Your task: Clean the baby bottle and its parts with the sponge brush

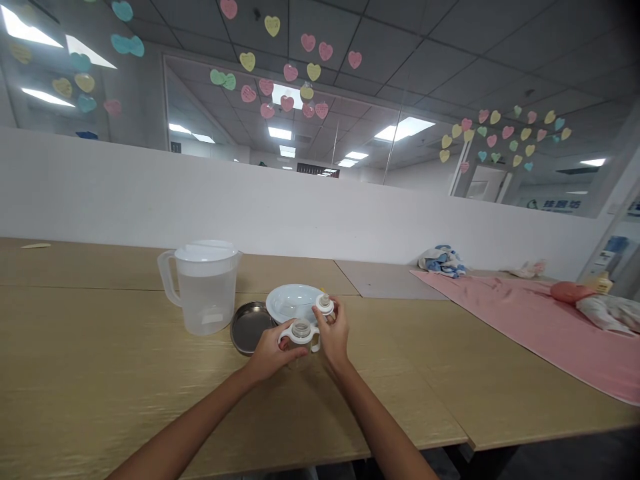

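My left hand (274,351) is wrapped round a clear baby bottle (301,329) with a white two-handled collar; its threaded mouth is uncovered and faces up. Between the fingers of my right hand (336,333) is the bottle's white nipple cap (325,305), held just above and to the right of the bottle mouth. Behind both hands sits a pale white bowl (284,297), with something thin and clear inside that I cannot make out. A round dark metal pan (249,328) lies left of the bowl, partly behind my left hand.
A large translucent lidded pitcher (207,297) stands on the wooden table (125,373) at left. To the right lie a pink cloth (540,320), a bundled blue-and-white cloth (443,261) and a red rounded object (571,292). A white wall (300,213) rises behind the table.
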The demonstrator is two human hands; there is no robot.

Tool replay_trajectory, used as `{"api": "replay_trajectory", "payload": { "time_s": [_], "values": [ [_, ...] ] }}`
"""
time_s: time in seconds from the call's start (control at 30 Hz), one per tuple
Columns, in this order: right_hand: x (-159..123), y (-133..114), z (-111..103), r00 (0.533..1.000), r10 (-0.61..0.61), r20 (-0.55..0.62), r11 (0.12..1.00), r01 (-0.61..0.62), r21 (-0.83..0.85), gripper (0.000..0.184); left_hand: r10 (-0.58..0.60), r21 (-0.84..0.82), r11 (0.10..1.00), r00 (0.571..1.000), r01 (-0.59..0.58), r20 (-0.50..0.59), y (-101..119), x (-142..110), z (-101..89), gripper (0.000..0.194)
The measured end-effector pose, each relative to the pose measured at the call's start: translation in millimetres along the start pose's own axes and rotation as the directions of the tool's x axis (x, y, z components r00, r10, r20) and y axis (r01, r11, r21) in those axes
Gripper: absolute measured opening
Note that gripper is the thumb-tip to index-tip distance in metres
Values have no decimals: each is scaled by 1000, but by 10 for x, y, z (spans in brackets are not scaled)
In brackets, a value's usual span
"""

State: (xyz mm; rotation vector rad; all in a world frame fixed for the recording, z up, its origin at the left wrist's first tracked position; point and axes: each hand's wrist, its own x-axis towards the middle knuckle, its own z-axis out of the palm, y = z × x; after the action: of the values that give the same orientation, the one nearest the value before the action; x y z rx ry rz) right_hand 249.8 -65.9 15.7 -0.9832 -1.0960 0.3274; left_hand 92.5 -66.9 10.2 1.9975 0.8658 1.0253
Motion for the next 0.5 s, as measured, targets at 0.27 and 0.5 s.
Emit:
{"api": "replay_trajectory", "payload": {
  "time_s": [0.27, 0.5],
  "values": [
    [-17, 62, -53, 984, 69, 165, 974, -30, -226, 37, 16, 15, 1000, 1000, -16, 3, 37, -10, -14, 65],
    [-38, 55, -51, 983, -47, 176, 961, 93, -260, 34, 7, 39, 999, 1000, -8, 12, 31, 0, -22, 66]
  ]
}}
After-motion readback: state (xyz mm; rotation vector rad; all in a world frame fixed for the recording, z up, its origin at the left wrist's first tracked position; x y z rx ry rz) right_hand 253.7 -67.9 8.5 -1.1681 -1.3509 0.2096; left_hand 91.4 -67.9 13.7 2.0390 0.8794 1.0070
